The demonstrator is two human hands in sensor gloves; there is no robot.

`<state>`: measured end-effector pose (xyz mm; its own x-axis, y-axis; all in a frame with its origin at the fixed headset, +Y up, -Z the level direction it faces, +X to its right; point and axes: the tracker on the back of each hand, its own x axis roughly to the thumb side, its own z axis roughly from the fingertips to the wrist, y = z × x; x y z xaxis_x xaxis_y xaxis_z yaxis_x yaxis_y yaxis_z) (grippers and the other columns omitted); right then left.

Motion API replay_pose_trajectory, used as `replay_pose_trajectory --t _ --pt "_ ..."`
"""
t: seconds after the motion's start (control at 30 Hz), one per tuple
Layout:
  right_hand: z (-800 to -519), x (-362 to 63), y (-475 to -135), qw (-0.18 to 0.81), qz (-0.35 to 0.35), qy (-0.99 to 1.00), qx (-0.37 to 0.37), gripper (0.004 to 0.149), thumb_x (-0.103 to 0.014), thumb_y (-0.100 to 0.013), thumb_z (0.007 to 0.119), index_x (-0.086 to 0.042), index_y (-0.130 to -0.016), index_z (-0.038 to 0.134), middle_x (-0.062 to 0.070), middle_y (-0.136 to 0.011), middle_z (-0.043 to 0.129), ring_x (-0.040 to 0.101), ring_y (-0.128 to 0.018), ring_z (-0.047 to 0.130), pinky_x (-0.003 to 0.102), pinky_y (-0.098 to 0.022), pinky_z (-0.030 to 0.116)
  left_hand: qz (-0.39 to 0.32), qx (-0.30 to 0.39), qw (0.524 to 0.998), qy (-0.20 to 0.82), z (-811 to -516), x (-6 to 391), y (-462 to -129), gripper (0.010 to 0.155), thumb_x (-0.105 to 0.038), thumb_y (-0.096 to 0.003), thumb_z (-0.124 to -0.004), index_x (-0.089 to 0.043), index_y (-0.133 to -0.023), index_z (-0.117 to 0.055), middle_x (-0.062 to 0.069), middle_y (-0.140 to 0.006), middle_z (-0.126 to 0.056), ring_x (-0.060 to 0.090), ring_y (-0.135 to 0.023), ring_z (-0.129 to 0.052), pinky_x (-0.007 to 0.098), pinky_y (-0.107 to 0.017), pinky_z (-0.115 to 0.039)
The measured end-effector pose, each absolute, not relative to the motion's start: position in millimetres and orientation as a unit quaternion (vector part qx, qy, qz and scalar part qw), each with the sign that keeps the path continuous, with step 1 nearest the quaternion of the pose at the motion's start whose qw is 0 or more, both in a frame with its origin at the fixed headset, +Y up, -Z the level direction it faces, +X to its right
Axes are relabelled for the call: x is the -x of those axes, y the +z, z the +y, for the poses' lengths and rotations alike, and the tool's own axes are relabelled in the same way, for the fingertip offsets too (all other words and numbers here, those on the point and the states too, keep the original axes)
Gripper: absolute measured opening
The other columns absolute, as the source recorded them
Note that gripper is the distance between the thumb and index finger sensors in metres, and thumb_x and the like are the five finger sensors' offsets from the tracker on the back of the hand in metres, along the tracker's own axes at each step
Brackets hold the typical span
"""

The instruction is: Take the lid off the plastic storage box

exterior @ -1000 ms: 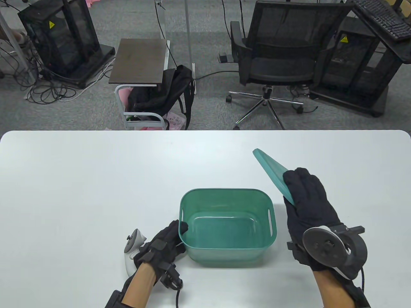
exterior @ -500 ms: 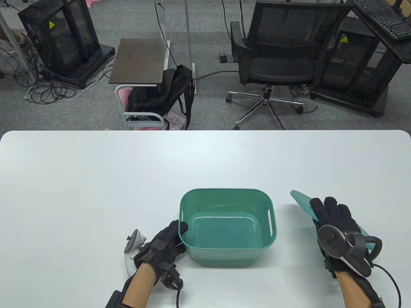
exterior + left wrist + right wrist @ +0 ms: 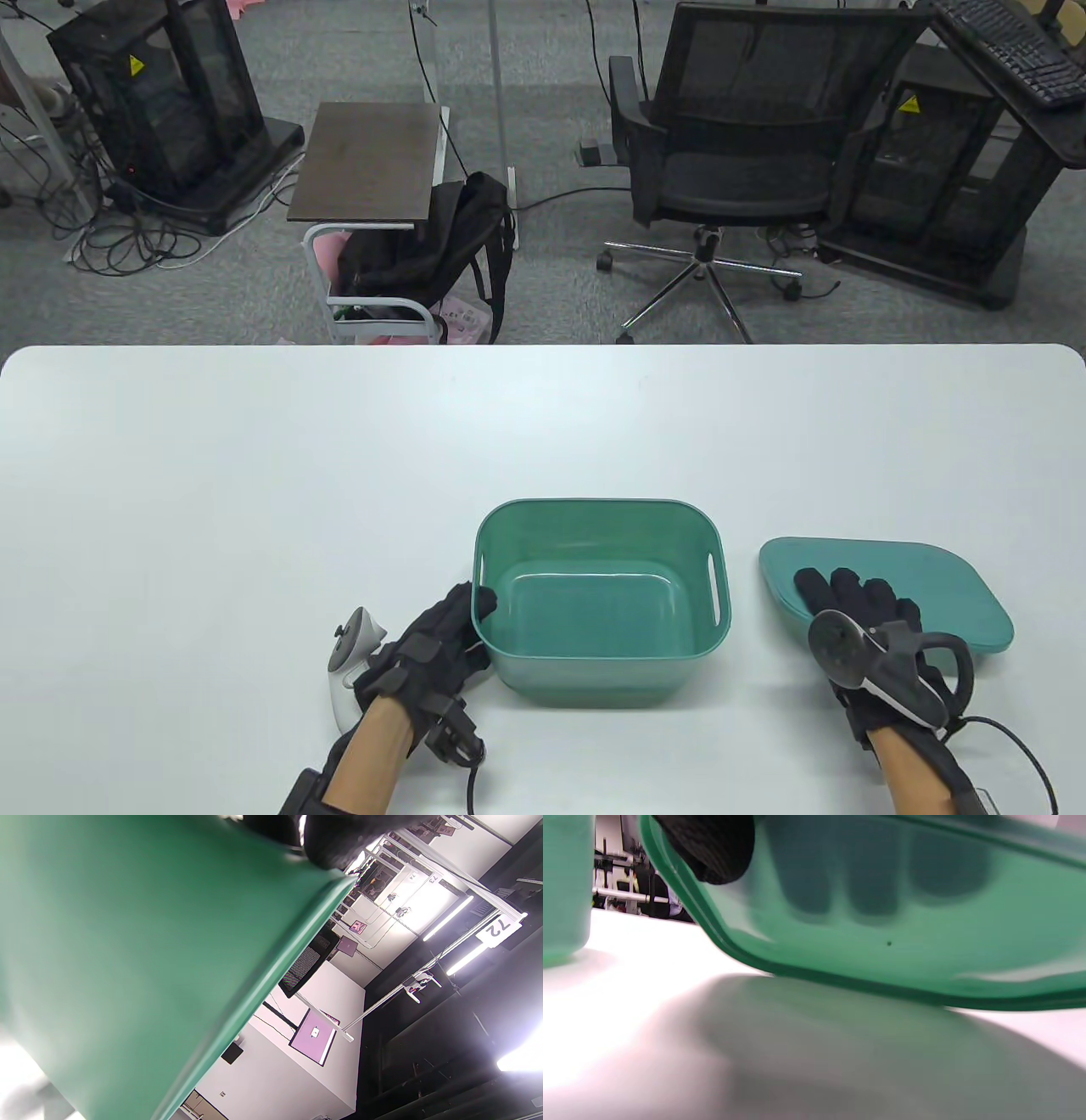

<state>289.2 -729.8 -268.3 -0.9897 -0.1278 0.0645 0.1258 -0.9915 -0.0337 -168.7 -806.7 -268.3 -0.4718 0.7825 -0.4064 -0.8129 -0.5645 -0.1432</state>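
Observation:
The green plastic storage box stands open on the white table, near the front. My left hand grips the box's left rim, thumb over the edge. The left wrist view shows the box wall close up with a gloved finger at its rim. The green lid lies almost flat to the right of the box, apart from it. My right hand holds its near left corner. In the right wrist view the lid is tilted, one edge on the table, thumb under it, fingers showing through it.
The box's corner shows at the left of the right wrist view. Beyond the table's far edge stand an office chair, a small side table with a backpack, and black racks.
My right hand has brought the lid down from upright in the air to nearly flat on the table, right of the box. My left hand and the box have not moved.

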Motion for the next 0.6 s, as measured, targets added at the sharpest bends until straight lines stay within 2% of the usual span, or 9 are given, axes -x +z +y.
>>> replay_pose_trajectory --t 0.23,0.6 --pt "-745.1 -293.6 -266.9 0.049 -0.109 -0.991 0.052 0.067 -0.036 -0.06 0.073 -0.024 -0.113 0.035 0.017 -0.116 0.043 0.05 -0.101 0.053 0.068 -0.067 0.059 0.035 0.217 0.466 0.857 -806.9 168.7 -268.1 0.047 -0.047 -0.0618 -0.059 -0.014 -0.092 -0.072 0.026 -0.112 -0.007 0.054 -0.098 -0.011 0.069 -0.065 -0.026" --pt "-761.4 -292.3 -263.7 0.037 -0.188 -0.98 0.057 0.079 -0.038 -0.058 0.078 -0.019 -0.113 0.025 0.02 -0.116 0.031 0.054 -0.101 0.042 0.068 -0.066 0.059 0.035 0.217 0.466 0.857 -807.0 168.7 -268.0 0.047 -0.047 -0.0618 -0.059 -0.014 -0.092 -0.072 0.026 -0.112 -0.007 0.054 -0.098 -0.012 0.069 -0.065 -0.026"
